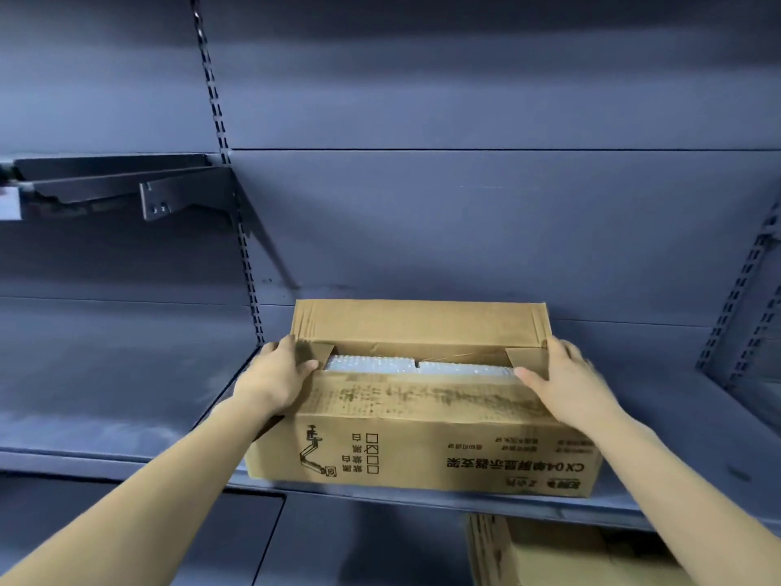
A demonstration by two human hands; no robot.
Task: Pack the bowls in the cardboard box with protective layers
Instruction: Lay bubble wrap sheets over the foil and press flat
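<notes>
One dark grey shelving unit fills nearly everything in front of me, its slotted uprights running up the back panel. On its broad shelf stands the cardboard box, close to the front edge, with black print on its near side that reads upside down from where I stand. The far flap stands upright against the back panel, and the near flap is folded over most of the opening. Below the shelf, at lower right, part of another piece of cardboard shows. A dark bracket juts from the upright at upper left.

My left hand grasps the box's left end, thumb laid on the near flap, fingers over the end edge. My right hand grasps the right end the same way. Between my thumbs, a strip of bubble wrap shows in the gap left open; whatever lies under it is hidden.
</notes>
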